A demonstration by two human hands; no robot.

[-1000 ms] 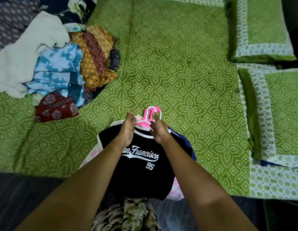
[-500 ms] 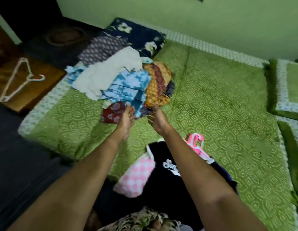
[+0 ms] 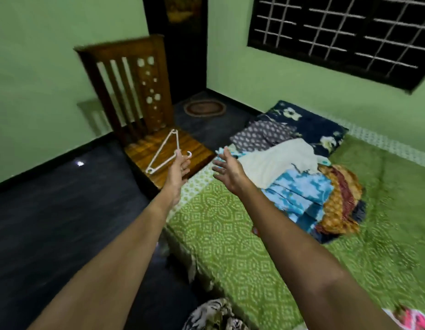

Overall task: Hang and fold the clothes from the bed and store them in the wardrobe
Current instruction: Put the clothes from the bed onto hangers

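White hanger [image 3: 162,152] lies at eleven o'clock of the left hand [image 3: 179,168], seemingly pinched; right hand [image 3: 227,169] spread above bed edge [image 3: 195,188].

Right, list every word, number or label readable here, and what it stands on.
None: no word, number or label can be read in this view. The pile of clothes shows only patterns; the white hanger on the wooden chair bears no lettering that shows.
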